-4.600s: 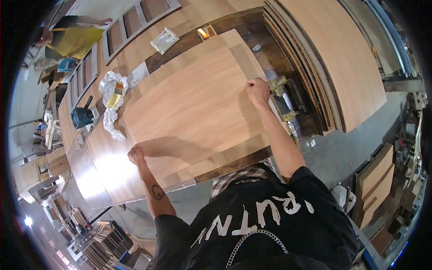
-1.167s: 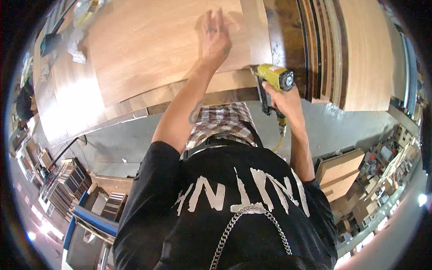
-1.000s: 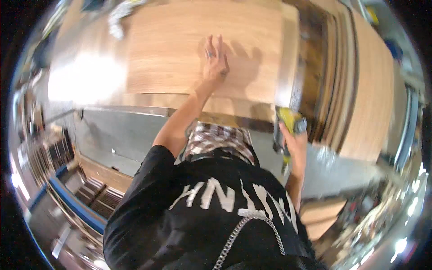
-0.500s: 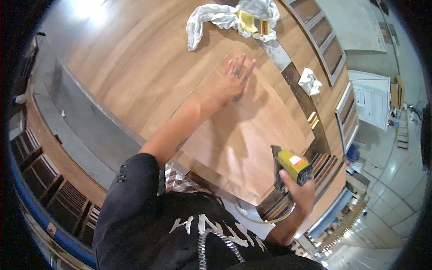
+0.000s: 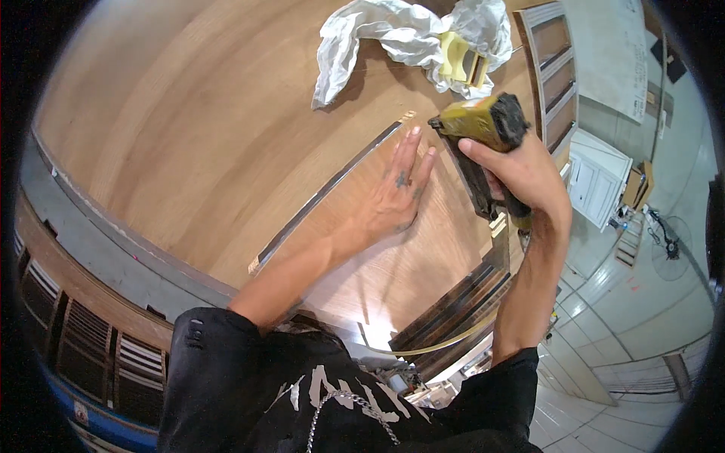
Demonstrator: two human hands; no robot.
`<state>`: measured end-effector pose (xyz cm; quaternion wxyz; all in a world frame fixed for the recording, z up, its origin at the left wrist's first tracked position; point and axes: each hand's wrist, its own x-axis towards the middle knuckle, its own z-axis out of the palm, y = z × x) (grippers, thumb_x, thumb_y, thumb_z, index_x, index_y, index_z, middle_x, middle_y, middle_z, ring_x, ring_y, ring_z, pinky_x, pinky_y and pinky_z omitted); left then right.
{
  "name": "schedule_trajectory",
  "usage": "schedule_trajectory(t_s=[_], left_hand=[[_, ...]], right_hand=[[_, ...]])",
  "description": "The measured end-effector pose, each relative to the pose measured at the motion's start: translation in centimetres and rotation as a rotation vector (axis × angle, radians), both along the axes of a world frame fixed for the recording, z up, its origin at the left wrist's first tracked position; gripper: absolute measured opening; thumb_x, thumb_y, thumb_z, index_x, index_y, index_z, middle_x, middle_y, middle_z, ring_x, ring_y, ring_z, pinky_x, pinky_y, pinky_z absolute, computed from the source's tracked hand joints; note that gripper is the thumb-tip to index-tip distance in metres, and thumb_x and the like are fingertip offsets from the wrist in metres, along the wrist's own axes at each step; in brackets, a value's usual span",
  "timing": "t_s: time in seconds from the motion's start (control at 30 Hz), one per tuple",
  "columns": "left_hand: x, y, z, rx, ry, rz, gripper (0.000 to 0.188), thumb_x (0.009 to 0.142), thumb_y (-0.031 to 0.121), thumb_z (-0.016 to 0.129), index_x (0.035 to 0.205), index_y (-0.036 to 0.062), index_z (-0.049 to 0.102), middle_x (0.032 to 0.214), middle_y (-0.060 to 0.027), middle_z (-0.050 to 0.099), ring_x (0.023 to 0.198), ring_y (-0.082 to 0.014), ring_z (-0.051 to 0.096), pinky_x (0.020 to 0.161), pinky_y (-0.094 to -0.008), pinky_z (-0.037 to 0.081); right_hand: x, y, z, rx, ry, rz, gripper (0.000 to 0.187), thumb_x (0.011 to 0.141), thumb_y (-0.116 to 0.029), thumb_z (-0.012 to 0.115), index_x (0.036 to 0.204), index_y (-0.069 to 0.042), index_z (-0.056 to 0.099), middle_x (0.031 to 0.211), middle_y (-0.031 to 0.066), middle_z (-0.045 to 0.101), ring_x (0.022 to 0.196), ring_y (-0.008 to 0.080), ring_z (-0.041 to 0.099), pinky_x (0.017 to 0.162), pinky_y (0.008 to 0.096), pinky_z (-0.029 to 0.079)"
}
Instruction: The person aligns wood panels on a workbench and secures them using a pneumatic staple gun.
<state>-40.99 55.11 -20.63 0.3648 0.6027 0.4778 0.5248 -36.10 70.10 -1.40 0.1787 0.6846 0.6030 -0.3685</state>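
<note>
A flat wooden panel [image 5: 430, 249] lies on a large wood-faced worktop [image 5: 189, 143]. My left hand [image 5: 394, 198] rests on it, palm down and fingers stretched out, close to its far corner. A dark edge strip [image 5: 332, 185] with pale ends runs along the panel's left side. My right hand [image 5: 536, 177] is wrapped round the grip of a yellow and black nail gun [image 5: 483, 121]. The gun's nose is just right of my left fingertips, over the panel's far end; whether it touches the wood I cannot tell.
A crumpled white cloth [image 5: 362, 30] and a pale yellow block [image 5: 453, 57] lie beyond the panel. Several dark wood strips [image 5: 453, 306] sit at the near right, with a yellowish hose [image 5: 442, 343] across them. A framed panel [image 5: 553, 75] lies farther right. A fan [image 5: 668, 238] stands on the floor.
My right hand has brought the nail gun up from the panel's near right corner to its far end. My left hand stays flat. The dark edge strip now shows along the panel's left side.
</note>
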Motion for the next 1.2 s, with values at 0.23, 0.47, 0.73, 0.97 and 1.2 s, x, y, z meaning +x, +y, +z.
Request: schedule_trajectory(t_s=[0.23,0.47,0.73,0.97,1.2], left_hand=[[-0.5,-0.7,0.2,-0.116,0.144,0.113,0.07,0.077,-0.002,0.052,0.142,-0.0078,0.026,0.147,-0.0339,0.022,0.139,-0.0454,0.021,0.113,-0.0554,0.015],[0.1,-1.0,1.1,-0.115,-0.028,0.091,0.069,0.078,0.0,0.052,0.144,0.0008,0.032,0.149,-0.0315,0.018,0.139,-0.0469,0.019,0.114,-0.0547,0.013],[-7.2,-14.0,-0.2,-0.071,0.089,0.015,0.073,0.07,-0.006,0.058,0.139,-0.0042,0.037,0.146,-0.0227,0.036,0.138,-0.0356,0.032,0.114,-0.0499,0.026],[-10.6,-17.4,0.2,-0.037,0.203,-0.034,0.062,0.072,-0.004,0.061,0.133,-0.0008,0.048,0.14,-0.0171,0.046,0.133,-0.0315,0.041,0.114,-0.0452,0.03],[-13.1,-18.9,0.0,-0.038,0.529,0.421,0.056,0.082,0.018,0.065,0.132,0.0011,0.048,0.113,-0.0119,0.059,0.106,-0.0253,0.055,0.102,-0.0456,0.032]], right_hand=[[0.5,0.2,-3.7,-0.119,0.023,-0.017,0.036,0.08,-0.029,0.073,0.097,0.0,0.062,0.064,0.0012,0.058,0.049,0.0103,0.052,0.046,0.0274,0.041],[3.0,-0.2,-3.7,0.037,-0.114,-0.009,0.031,0.081,-0.031,0.074,0.092,-0.003,0.066,0.067,-0.0005,0.058,0.054,0.01,0.049,0.05,0.0264,0.04],[3.3,0.0,-5.6,0.015,-0.026,0.038,0.028,0.083,-0.03,0.071,0.089,-0.006,0.06,0.055,-0.0016,0.047,0.04,0.0077,0.043,0.037,0.0236,0.032],[3.1,0.0,-5.5,0.026,-0.082,0.032,0.03,0.081,-0.032,0.073,0.086,-0.007,0.059,0.054,-0.0021,0.046,0.039,0.0081,0.042,0.037,0.0233,0.032],[3.4,-0.4,-5.6,0.037,-0.05,0.02,0.034,0.08,-0.032,0.073,0.097,-0.004,0.061,0.056,-0.0017,0.047,0.04,0.0081,0.042,0.038,0.0232,0.032]])
